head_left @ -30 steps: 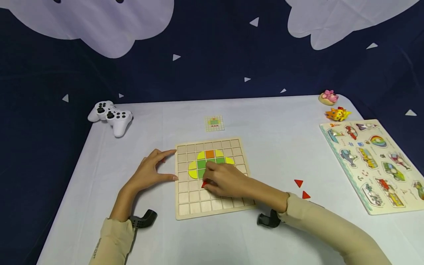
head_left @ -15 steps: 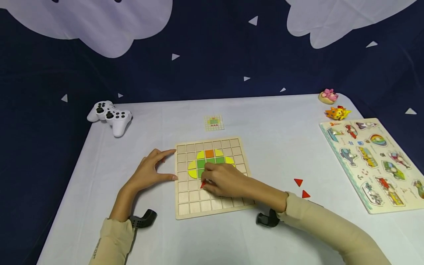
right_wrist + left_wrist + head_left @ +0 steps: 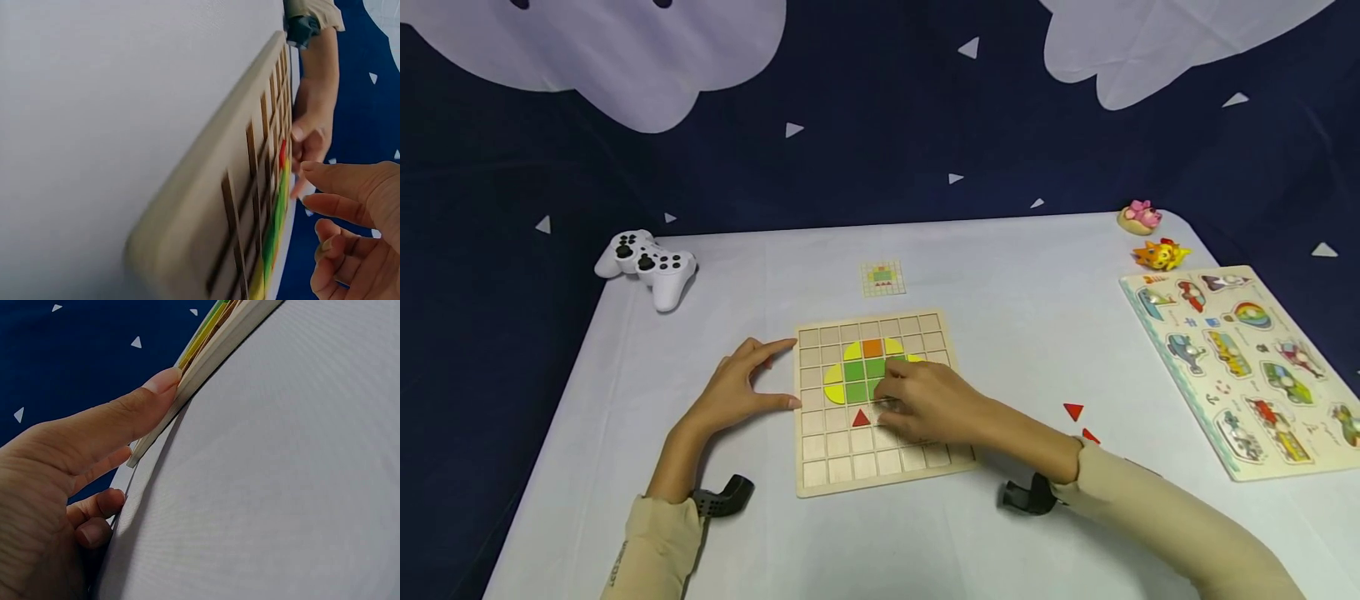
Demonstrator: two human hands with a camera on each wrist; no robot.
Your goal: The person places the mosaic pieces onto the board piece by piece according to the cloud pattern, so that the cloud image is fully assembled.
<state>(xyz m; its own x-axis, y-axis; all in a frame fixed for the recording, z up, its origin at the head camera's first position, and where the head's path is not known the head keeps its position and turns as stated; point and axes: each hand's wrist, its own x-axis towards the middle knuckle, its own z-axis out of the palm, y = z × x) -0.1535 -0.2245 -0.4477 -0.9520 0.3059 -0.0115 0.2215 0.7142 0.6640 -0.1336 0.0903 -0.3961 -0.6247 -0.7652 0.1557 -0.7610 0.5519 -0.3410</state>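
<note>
A wooden grid board lies on the table, bearing yellow quarter-round pieces, green squares and an orange square. One red triangle sits in a cell below the green ones. My left hand touches the board's left edge with thumb and forefinger spread apart; a small red patch shows under its fingers, too small to identify. Above the board, just right of that triangle, hovers my right hand. In the right wrist view its thumb and forefinger stand slightly apart with nothing between them.
Two red triangles lie right of the board, one partly behind the right sleeve. A small pattern card lies beyond the board. A white game controller is far left; a picture puzzle and two small figurines are right.
My right hand has let go of the red triangle, leaving it in its cell, and has moved a little to the right. The left hand stays at the board's edge.
</note>
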